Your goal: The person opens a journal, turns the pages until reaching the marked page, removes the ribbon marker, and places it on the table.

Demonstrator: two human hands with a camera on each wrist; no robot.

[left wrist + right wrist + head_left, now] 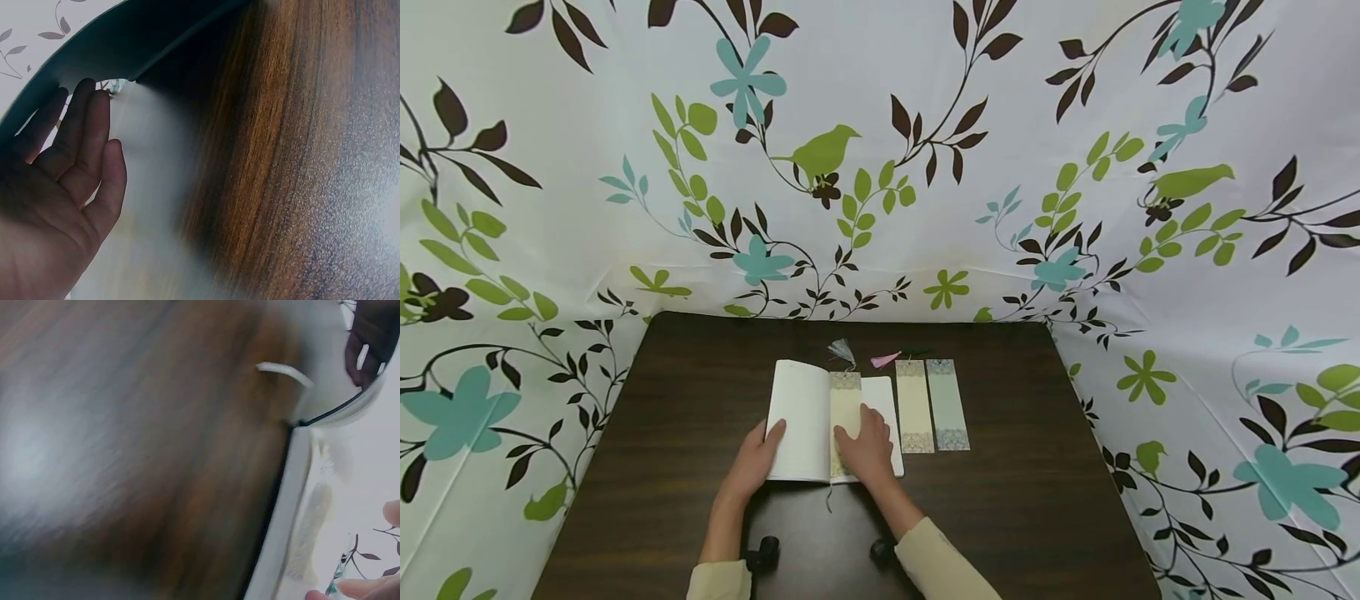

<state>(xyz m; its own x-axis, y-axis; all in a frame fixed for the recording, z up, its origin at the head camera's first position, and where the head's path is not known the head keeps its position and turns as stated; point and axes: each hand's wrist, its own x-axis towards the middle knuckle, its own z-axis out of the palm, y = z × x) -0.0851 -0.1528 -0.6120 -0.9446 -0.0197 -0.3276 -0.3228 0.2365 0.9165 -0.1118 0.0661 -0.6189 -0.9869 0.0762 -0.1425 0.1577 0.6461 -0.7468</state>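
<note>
An open notebook (797, 417) with blank white pages lies on the dark wooden table. My left hand (752, 454) grips its left side, the thumb over the page and the fingers (94, 137) underneath the dark cover. Along the middle fold lies a cream bookmark (845, 400) with a patterned band and a grey tassel (841, 350) past the top edge. My right hand (867, 446) rests on this bookmark and the right page, thumb and fingers spread apart. The right wrist view shows only some fingertips (359, 587) beside the patterned band.
Right of the notebook lie a second cream bookmark (914, 408) with a pink tassel (885, 360) and a pale green bookmark (948, 404). A thin ribbon (829, 500) hangs from the notebook's lower edge. Behind the table (1015, 483) hangs a patterned curtain (925, 250).
</note>
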